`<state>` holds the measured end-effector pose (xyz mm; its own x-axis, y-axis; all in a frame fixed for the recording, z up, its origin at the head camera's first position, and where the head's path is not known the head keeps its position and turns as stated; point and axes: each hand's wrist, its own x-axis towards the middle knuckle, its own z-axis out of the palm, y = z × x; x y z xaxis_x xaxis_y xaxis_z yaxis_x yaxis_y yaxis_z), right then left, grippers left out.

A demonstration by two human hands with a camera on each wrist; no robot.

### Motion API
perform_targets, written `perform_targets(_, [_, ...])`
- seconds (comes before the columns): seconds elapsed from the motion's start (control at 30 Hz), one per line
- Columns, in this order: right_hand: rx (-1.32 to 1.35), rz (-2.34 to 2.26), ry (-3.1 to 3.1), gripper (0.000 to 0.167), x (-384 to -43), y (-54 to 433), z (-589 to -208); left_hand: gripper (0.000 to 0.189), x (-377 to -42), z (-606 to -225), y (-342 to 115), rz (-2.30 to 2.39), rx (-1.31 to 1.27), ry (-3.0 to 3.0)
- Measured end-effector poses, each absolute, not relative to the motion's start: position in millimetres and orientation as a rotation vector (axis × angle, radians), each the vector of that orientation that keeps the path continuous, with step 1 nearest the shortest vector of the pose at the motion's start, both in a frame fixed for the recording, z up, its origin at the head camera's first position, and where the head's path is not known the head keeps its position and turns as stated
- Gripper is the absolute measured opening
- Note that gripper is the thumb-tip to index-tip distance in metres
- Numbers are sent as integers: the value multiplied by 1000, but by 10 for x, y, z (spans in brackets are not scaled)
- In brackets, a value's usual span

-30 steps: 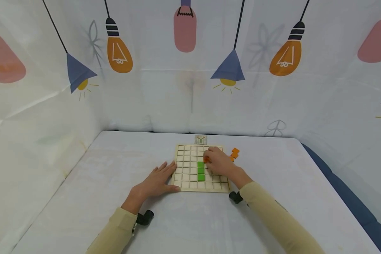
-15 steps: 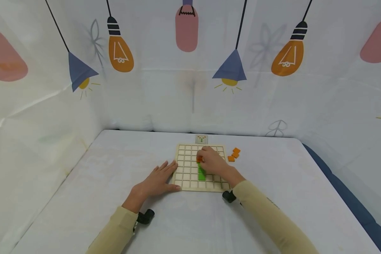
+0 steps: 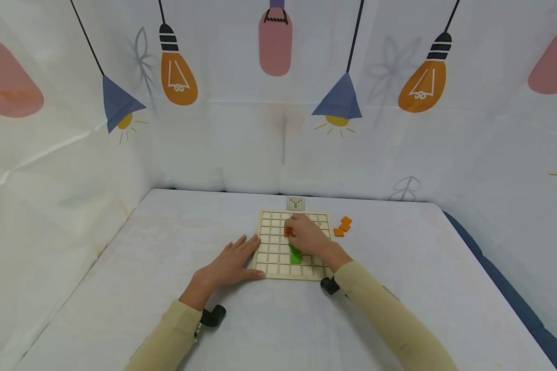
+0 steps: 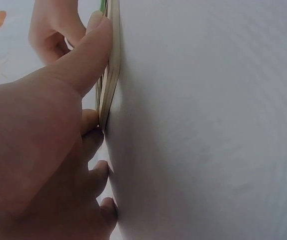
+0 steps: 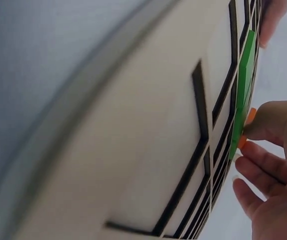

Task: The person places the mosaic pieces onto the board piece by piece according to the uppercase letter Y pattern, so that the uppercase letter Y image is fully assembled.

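A pale wooden grid board [image 3: 272, 270] lies on the white table, with green square tiles [image 3: 295, 257] set in a column near its middle. My right hand [image 3: 308, 237] is over the board and pinches an orange square tile [image 3: 288, 232] between thumb and fingers, just beyond the green column. In the right wrist view the orange tile [image 5: 251, 116] shows at the fingertips, close to the green tiles [image 5: 243, 80]. My left hand [image 3: 227, 263] rests with fingers spread at the board's left edge; in the left wrist view its thumb lies along the board's side [image 4: 112, 75].
Several loose orange tiles [image 3: 346, 220] lie on the table right of the board. Behind the board sits a small pattern card [image 3: 295, 204]. A white cloth wall [image 3: 241, 149] with printed lamps and bulbs rises beyond the table's back edge.
My right hand has moved left across the board with the orange tile, to the area beyond the green column. The left hand stays at the board's left edge.
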<state>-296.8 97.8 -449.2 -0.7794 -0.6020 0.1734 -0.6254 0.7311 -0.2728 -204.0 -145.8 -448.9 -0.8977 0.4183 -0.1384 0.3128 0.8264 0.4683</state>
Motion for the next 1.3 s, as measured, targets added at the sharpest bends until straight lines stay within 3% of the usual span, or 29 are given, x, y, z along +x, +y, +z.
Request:
perform_targets(1.1, [1017, 531, -2847, 16, -2990, 948, -4485, 93, -2061, -4547, -1463, 635, 564, 2780])
perform_targets(1.3, [1046, 493, -2849, 22, -2945, 978, -4450, 93, -2049, -4525, -1468, 632, 564, 2783])
